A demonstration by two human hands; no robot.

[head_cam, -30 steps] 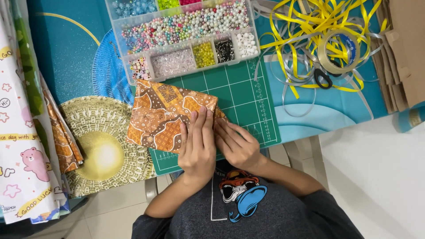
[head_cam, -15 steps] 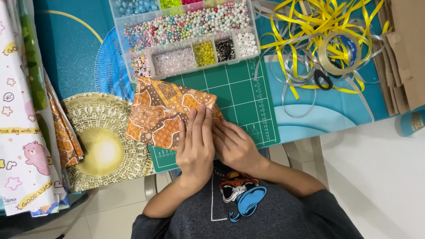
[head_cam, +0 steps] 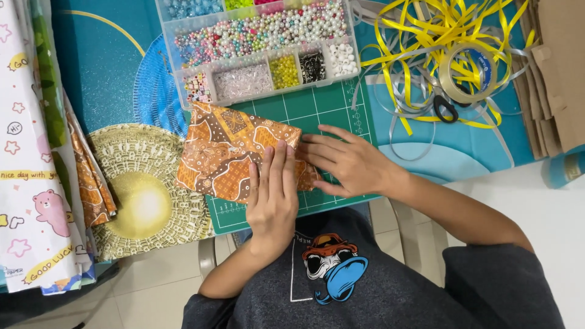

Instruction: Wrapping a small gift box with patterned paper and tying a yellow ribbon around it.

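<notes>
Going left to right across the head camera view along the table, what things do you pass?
Pastel bear-print paper → gold round mat → orange patterned paper under the left hand → right hand → scissors amid yellow ribbon → brown paper bags.

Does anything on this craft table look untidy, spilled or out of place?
Nothing is spilled: the beads stay inside the clear compartment box. Only the yellow and silver ribbons lie in a loose tangle at the upper right, over the black-handled scissors and tape roll.
</notes>
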